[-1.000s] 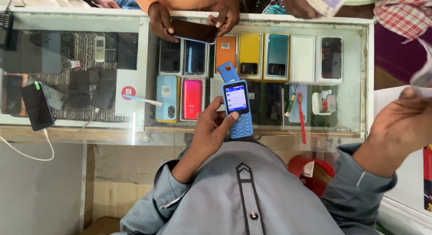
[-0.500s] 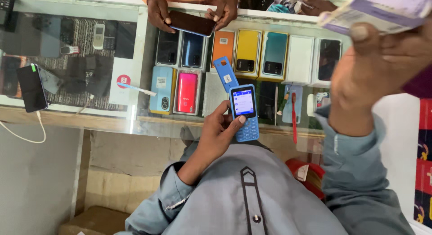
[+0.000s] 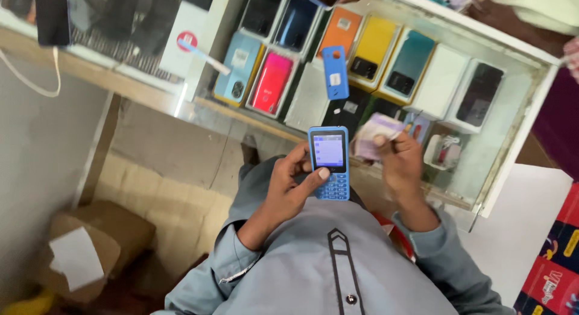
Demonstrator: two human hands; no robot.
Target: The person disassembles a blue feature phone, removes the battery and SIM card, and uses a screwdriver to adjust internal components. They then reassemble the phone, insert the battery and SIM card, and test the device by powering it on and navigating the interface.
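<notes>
head view, looking down, close over counter (image 3: pixel 199 104)

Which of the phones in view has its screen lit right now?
The blue keypad phone held in the left hand, thumb on its keys. The phones in the glass display case are dark or show only their backs.

The keypad phone (image 3: pixel 329 163) sits in the left hand (image 3: pixel 288 185), just left of the banknotes (image 3: pixel 373 134) in the right hand (image 3: pixel 401 164). Beyond both, boxed phones (image 3: pixel 338 74) lie inside the glass desk (image 3: pixel 512 146).

Both hands raised before the chest, left hand (image 3: pixel 295 185) curled with thumb extended, right hand (image 3: pixel 401 164) pinched shut
</notes>
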